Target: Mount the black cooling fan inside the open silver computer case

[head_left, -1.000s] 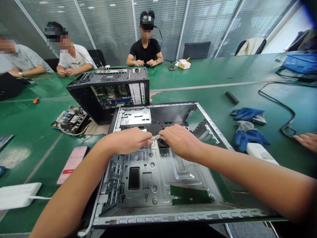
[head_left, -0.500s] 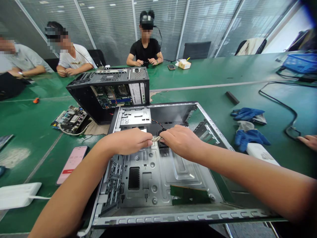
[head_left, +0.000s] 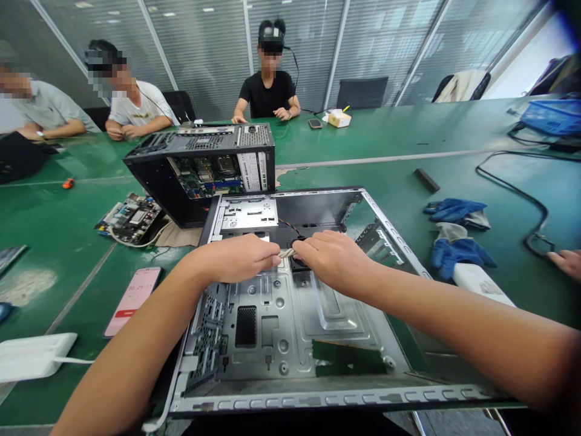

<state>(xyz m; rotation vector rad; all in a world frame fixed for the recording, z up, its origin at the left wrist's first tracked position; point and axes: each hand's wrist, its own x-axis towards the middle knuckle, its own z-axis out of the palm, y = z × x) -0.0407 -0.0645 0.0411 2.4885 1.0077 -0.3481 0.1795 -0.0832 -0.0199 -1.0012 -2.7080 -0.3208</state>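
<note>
An open metal computer case [head_left: 336,303] lies on its side in front of me. Above its middle, my left hand [head_left: 240,257] pinches one end of a twisted, pale cable [head_left: 285,253]. The cable's other end is in my closed right hand [head_left: 329,257]. Only a short stretch shows between the two fists. Just under my right hand sits a black fan [head_left: 299,264], partly covered by the fingers, with thin wires running up from it. A green circuit strip [head_left: 348,358] rests at the near side of the case.
Behind stands a black computer tower [head_left: 158,181]. At left are a circuit board [head_left: 131,219], a phone [head_left: 133,301] and a white adapter [head_left: 36,357]. Blue gloves [head_left: 463,251] and a white box [head_left: 481,283] lie right, near another person's hand [head_left: 567,263]. Several people sit around the table [head_left: 385,139].
My hands keep nearly the same place and grip on the cable. Across the table, the person in black has moved one hand apart from the other.
</note>
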